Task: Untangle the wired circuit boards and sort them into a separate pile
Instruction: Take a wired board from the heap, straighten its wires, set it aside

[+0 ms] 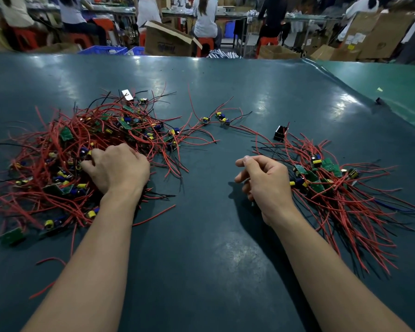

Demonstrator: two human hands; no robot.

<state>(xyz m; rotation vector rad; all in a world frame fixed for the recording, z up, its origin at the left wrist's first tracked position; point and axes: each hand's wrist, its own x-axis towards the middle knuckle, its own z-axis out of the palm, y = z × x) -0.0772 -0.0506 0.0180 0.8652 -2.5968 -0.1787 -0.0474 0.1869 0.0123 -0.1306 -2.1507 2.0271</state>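
Here the dark green table (225, 97) carries the tangled pile (77, 149) at nine o'clock and the sorted pile (333, 188) at three; left hand (117, 168) digs into the tangle, whether it grasps anything I cannot tell; right hand (264, 180) loosely curled, empty

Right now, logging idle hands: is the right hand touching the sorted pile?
Apart. The head view shows bare table between the right hand and the sorted pile.
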